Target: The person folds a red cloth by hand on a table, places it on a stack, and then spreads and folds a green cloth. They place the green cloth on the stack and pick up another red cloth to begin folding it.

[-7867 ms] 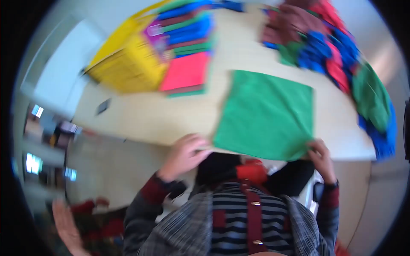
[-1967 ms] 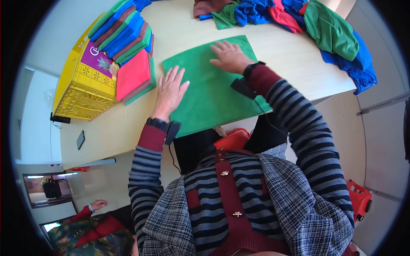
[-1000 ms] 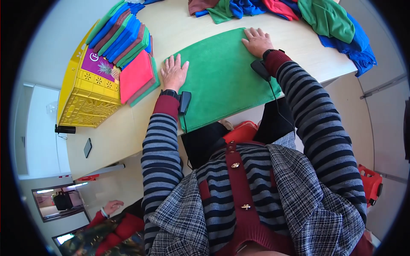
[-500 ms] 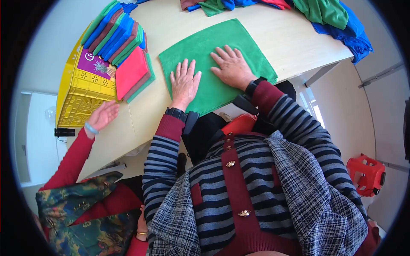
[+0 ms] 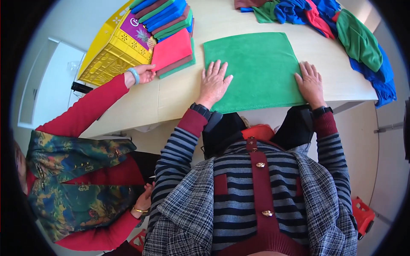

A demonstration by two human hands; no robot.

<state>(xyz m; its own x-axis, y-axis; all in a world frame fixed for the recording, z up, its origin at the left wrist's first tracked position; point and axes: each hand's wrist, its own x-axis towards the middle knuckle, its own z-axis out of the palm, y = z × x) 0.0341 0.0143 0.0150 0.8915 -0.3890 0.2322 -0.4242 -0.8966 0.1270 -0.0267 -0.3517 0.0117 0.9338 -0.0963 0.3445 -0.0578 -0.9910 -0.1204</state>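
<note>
A square green cloth (image 5: 256, 68) lies spread flat on the table in front of me, its stitched near edge along the table's front. My left hand (image 5: 215, 83) rests flat over the cloth's left edge, fingers stretched forward. At the opposite edge lies my right hand (image 5: 310, 84), open, its fingertips beside or just on the cloth's right side. Neither hand holds anything. Both wrists wear dark bands.
A co-worker's hand (image 5: 145, 74) on my left touches a stack of folded cloths with a red cloth (image 5: 173, 49) on top. Behind it, more folded cloths lean by a yellow plastic crate (image 5: 121, 53). Loose crumpled cloths (image 5: 358, 40) lie at the far right. A red stool (image 5: 362, 216) stands at right.
My right hand has moved from the cloth's middle to its right edge; my left stays near the left edge. The co-worker's hand has reached the folded stack. The view has shifted.
</note>
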